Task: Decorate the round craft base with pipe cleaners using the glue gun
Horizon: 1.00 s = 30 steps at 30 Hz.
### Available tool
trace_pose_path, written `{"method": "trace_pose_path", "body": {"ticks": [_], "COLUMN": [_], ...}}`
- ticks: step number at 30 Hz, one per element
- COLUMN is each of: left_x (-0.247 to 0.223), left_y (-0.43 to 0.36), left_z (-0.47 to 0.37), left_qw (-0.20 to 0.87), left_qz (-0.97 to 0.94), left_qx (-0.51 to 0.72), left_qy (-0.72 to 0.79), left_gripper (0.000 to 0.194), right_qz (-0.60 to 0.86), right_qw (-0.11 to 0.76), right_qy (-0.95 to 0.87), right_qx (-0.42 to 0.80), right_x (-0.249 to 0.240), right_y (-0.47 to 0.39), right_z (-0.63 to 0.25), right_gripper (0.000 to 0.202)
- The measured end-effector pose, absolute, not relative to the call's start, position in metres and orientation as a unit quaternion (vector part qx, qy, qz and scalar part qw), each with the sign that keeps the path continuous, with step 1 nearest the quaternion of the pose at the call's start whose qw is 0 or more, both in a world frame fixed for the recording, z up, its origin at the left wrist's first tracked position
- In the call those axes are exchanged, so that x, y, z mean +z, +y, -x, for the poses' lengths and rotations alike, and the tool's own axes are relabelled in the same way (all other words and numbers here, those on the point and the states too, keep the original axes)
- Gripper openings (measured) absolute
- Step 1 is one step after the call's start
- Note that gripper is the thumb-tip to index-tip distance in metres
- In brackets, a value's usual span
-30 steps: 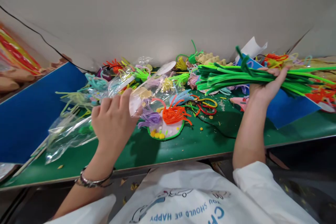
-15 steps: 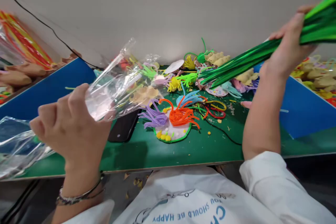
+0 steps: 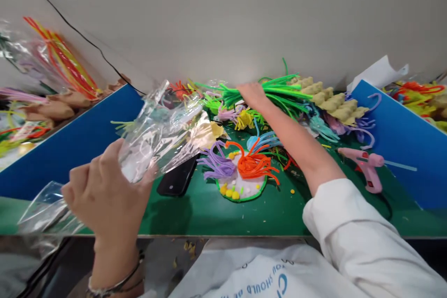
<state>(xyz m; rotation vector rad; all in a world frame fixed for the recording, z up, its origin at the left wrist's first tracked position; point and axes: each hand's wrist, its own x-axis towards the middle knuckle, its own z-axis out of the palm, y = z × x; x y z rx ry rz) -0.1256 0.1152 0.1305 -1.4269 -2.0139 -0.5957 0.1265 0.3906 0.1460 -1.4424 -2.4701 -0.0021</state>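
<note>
Crumpled clear plastic bag (image 3: pixel 167 135) is gripped in my left hand (image 3: pixel 108 191), above the left part of the green table. My right hand (image 3: pixel 253 95) is closed over a bundle of green pipe cleaners (image 3: pixel 286 95), which lies across the pile at the back. In front of it sits a round white piece (image 3: pixel 240 186) with a green rim, yellow pompoms, a purple tassel (image 3: pixel 218 163) and an orange tassel (image 3: pixel 249 165). Just behind that piece is a light blue tassel (image 3: pixel 265 141).
A black phone (image 3: pixel 178 177) lies left of the round piece. At the right is a pink glue gun (image 3: pixel 366 165) by a blue divider (image 3: pixel 401 139). Another blue divider (image 3: pixel 73 144) stands left. Egg-carton pieces (image 3: pixel 331 100) lie at the back.
My right hand has swung from the upper right to the back middle, bringing the green bundle down onto the pile. The view has shifted, and the glue gun now shows. My left hand still holds the bag.
</note>
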Motion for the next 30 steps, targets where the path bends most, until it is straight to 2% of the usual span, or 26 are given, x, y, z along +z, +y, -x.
{"method": "trace_pose_path", "body": {"ticks": [2,7,14,17,21,24,26,30], "left_x": [0.128,0.124,0.123,0.123,0.121,0.120,0.120,0.126], "left_y": [0.114,0.111,0.114,0.114,0.110,0.109,0.110,0.121], "left_z": [0.128,0.130,0.123,0.119,0.116,0.114,0.112,0.098], "left_qw": [0.298,0.299,0.300,0.292,0.294,0.312,0.325,0.313], "left_qz": [0.545,0.562,0.589,0.597,0.595,0.597,0.597,0.639], "left_qx": [-0.213,-0.219,-0.235,-0.232,-0.232,-0.231,-0.233,-0.202], "left_qy": [-0.754,-0.739,-0.712,-0.710,-0.711,-0.702,-0.695,-0.673], "left_gripper": [0.064,0.059,0.055,0.056,0.054,0.052,0.051,0.052], "right_qz": [0.507,0.500,0.477,0.474,0.487,0.496,0.495,0.464], "right_qw": [0.083,-0.009,-0.105,-0.131,-0.105,-0.055,-0.004,0.138], "right_qy": [-0.858,-0.865,-0.873,-0.870,-0.865,-0.863,-0.863,-0.862], "right_qx": [-0.016,-0.033,0.006,0.034,0.056,0.079,0.098,0.150], "right_x": [0.125,0.097,0.114,0.121,0.124,0.133,0.145,0.161], "right_y": [0.395,0.402,0.412,0.411,0.403,0.395,0.385,0.345], "right_z": [-0.115,-0.105,-0.102,-0.098,-0.096,-0.102,-0.113,-0.157], "right_gripper": [0.042,0.043,0.044,0.057,0.086,0.095,0.091,0.065]}}
